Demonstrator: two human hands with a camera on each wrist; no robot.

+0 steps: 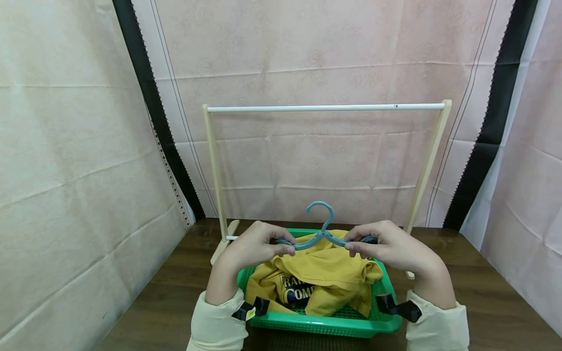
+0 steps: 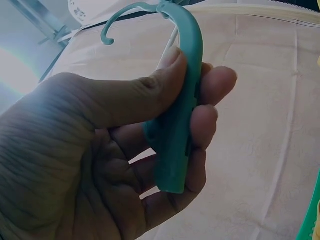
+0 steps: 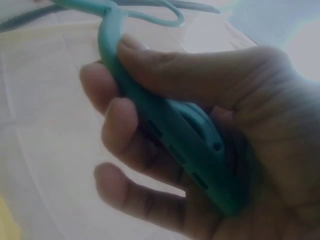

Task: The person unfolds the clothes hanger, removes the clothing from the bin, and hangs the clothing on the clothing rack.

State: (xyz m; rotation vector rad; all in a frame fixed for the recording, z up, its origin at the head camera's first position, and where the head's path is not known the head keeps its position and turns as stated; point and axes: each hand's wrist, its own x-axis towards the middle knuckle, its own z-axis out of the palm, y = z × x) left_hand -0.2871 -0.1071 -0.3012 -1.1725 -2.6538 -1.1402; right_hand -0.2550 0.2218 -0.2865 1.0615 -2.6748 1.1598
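Pale sleeves (image 1: 219,326) are showing nearest to the head camera, black straps (image 1: 408,310) sitting at their cuffs. Just beyond, the person's left hand (image 1: 261,243) and right hand (image 1: 388,244) are facing each other, well apart, each clamping one arm of a blue hanger (image 1: 324,234). Its hook is pointing up, the curled tip turning toward the left edge of the surface (image 1: 167,302). Behind and below the hanger, a crumpled yellow garment (image 1: 335,267) with dark lettering is lying in a green basket (image 1: 320,324); whether hanger and cloth are touching, I cannot tell. The basket is standing midway between the left and right edges of the surface. A rack (image 1: 325,107) with a white crossbar is rising toward the back edge, one foot resting near the back left corner, its right post passing behind the right hand. Pale cloth (image 1: 307,161) is hanging beyond the back edge.

From the left wrist, the thumb is pressing one face of the hanger arm while the fingers are curling round the other.

From the right wrist, thumb and fingers are likewise gripping the other arm, small slots showing along its edge.
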